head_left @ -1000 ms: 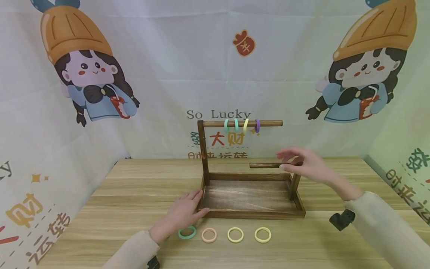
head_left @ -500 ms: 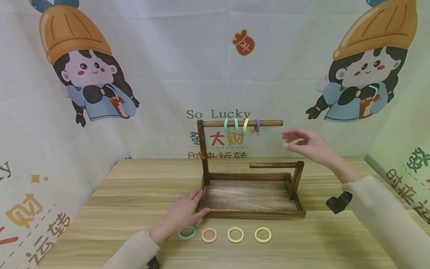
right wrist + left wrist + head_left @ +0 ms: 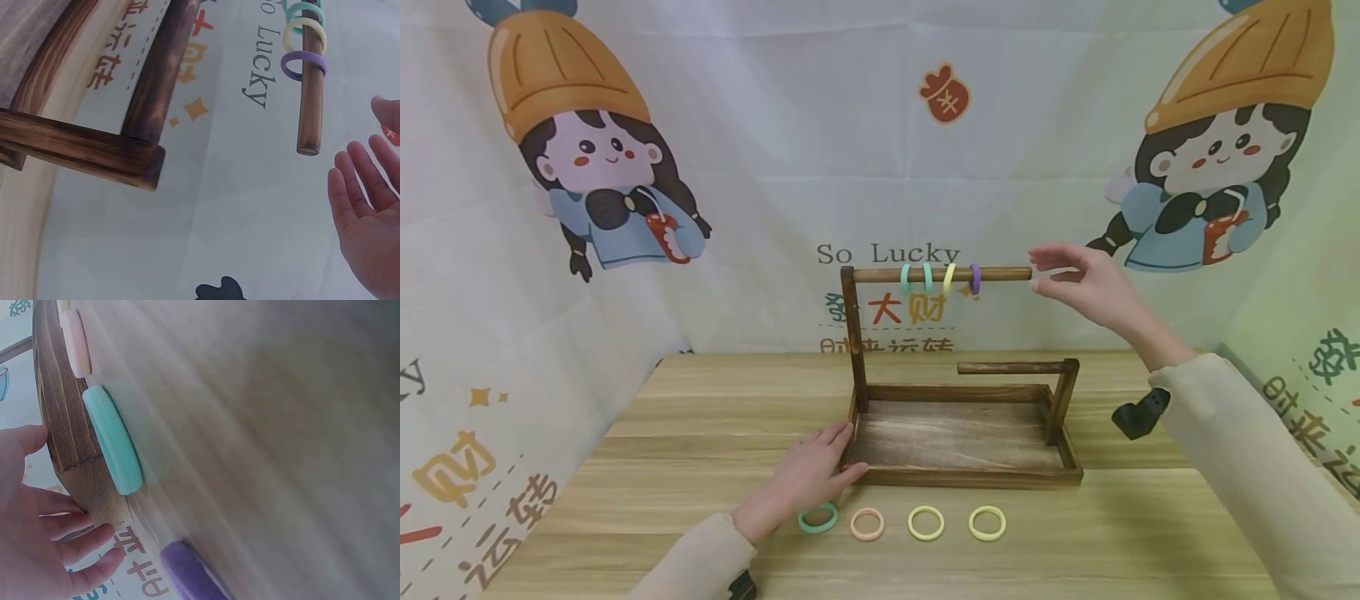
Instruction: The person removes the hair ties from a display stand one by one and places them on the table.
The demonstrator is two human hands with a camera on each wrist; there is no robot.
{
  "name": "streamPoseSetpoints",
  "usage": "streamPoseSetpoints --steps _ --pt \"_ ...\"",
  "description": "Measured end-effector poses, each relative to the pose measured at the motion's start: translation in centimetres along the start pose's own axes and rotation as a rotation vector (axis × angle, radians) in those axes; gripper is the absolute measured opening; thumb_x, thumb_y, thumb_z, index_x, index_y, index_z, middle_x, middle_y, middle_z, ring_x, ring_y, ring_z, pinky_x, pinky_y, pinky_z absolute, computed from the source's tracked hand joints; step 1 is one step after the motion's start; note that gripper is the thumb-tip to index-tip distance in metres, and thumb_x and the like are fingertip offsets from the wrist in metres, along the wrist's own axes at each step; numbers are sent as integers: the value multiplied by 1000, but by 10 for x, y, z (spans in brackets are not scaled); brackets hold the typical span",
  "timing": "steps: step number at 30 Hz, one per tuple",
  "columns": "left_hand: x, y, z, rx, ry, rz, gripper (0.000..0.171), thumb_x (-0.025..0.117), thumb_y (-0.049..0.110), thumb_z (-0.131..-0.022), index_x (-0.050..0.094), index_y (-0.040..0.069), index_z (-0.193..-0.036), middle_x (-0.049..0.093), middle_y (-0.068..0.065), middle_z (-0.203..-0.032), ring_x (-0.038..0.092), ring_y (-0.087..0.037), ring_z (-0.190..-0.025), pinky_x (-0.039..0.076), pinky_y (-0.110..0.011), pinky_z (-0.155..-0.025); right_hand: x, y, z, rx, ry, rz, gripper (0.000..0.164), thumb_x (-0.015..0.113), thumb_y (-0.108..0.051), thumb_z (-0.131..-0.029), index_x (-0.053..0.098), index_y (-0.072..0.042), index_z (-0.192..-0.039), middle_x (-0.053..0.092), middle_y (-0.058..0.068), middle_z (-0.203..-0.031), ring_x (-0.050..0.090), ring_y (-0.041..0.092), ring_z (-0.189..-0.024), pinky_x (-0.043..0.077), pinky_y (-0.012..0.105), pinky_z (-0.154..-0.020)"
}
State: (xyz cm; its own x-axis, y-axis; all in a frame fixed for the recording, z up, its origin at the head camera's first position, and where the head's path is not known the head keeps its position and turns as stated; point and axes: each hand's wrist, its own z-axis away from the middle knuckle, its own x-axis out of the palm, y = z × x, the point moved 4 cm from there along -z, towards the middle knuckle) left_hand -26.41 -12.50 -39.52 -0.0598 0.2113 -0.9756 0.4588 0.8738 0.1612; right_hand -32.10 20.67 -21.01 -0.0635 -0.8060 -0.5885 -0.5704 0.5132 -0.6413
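Observation:
My left hand (image 3: 808,471) rests, fingers extended, against the left front corner of a dark wooden rack's tray (image 3: 970,477). My right hand (image 3: 1090,283) is raised by the free end of the rack's upper bar (image 3: 1006,274), thumb and fingers apart and holding nothing. Hanging on that bar are two mint rings (image 3: 927,279), a yellow ring (image 3: 949,280) and a purple ring (image 3: 975,280). In front of the tray lie a green ring (image 3: 817,518), a peach ring (image 3: 867,525) and two yellow rings (image 3: 926,524). Another purple ring (image 3: 192,572) shows in the left wrist view, hidden in the head view.
Below the raised right hand, the rack's shorter lower bar (image 3: 1000,368) points left from its right post (image 3: 1062,404). All stands on a wood-grain table (image 3: 700,417). Behind it hangs a printed cloth (image 3: 790,125) with cartoon figures and lettering.
My right hand has risen from the lower bar to the free end of the upper bar. My left hand, the rack and the rings have stayed put.

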Motion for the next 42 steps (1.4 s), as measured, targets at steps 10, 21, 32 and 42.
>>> streamPoseSetpoints --steps 10,21,32,42 --pt "-2 1 0 -5 -3 19 65 49 43 -87 40 -5 -129 38 -19 -131 38 -38 -114 32 -51 -90 6 -6 -22 16 -37 -1 47 62 -21 -83 47 -4 -124 49 13 -122 44 23 -110 35 39 -92" --pt "-2 1 0 10 -7 -2 65 48 44 -88 40 -5 -129 38 -19 -131 39 -38 -114 33 -51 -89 23 -3 -43 -3 -109 58 50 65 -18 -81 47 -1 -124 48 17 -122 41 28 -112 32 41 -93" --pt "-3 1 0 9 -2 2 64 49 43 -88 40 -5 -129 39 -19 -131 39 -37 -114 34 -50 -89 40 1 -48 55 -175 14 51 65 -10 -80 45 -1 -126 45 18 -124 50 33 -101 43 41 -82" --pt "-3 1 1 12 -5 -1 65 48 44 -88 40 -5 -129 39 -19 -131 40 -37 -113 34 -51 -88 49 0 -49 18 -192 53 53 68 -10 -77 46 3 -124 46 19 -122 44 31 -109 40 40 -87"
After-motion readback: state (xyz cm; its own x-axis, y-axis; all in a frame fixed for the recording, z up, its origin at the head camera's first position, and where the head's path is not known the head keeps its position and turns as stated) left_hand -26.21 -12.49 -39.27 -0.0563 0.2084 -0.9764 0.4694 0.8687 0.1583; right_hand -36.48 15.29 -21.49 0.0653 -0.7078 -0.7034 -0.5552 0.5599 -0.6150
